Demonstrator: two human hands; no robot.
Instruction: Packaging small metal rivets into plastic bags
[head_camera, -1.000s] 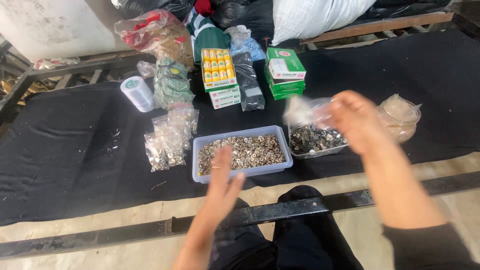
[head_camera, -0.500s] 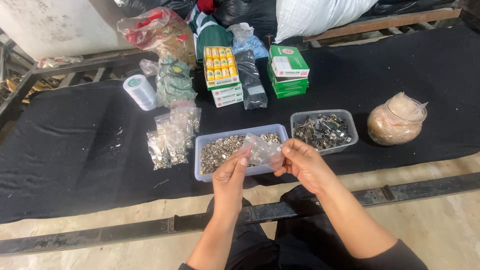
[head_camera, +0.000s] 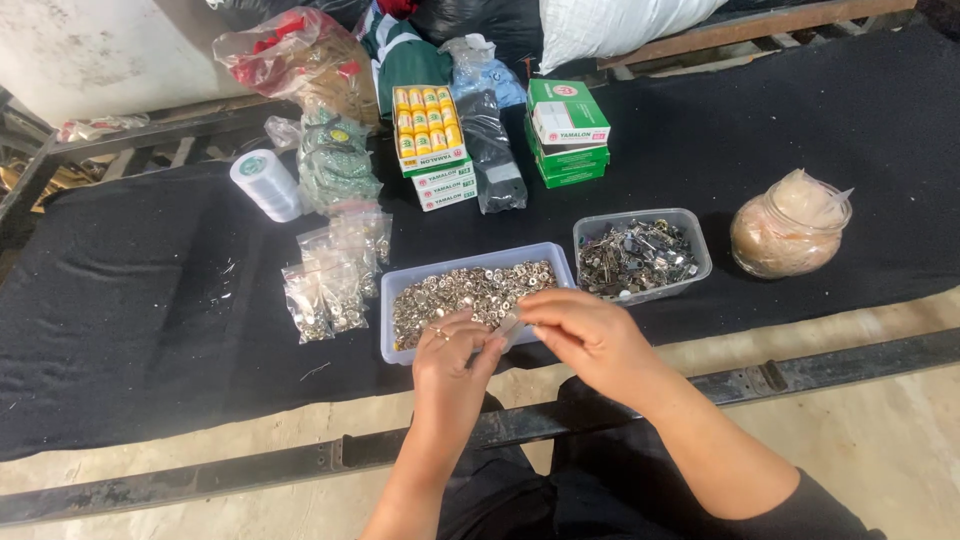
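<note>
My left hand (head_camera: 452, 362) and my right hand (head_camera: 583, 333) meet over the near edge of a pale blue plastic tray (head_camera: 388, 330) full of small silvery metal pieces. Between their fingertips they pinch a small clear plastic bag (head_camera: 510, 329). To the left of the tray lie several small clear bags (head_camera: 335, 275) filled with the same metal pieces.
A clear tub of darker metal clips (head_camera: 636, 256) stands right of the tray, and a bag-covered jar (head_camera: 790, 222) further right. Behind are green boxes (head_camera: 564, 130), an open box of yellow spools (head_camera: 429, 126), a white thread spool (head_camera: 265, 184) and plastic bags. Everything rests on black cloth (head_camera: 130, 320).
My right hand came back from the right side with a clear bag, and both hands drew together over the tray's near edge, gripping the bag.
</note>
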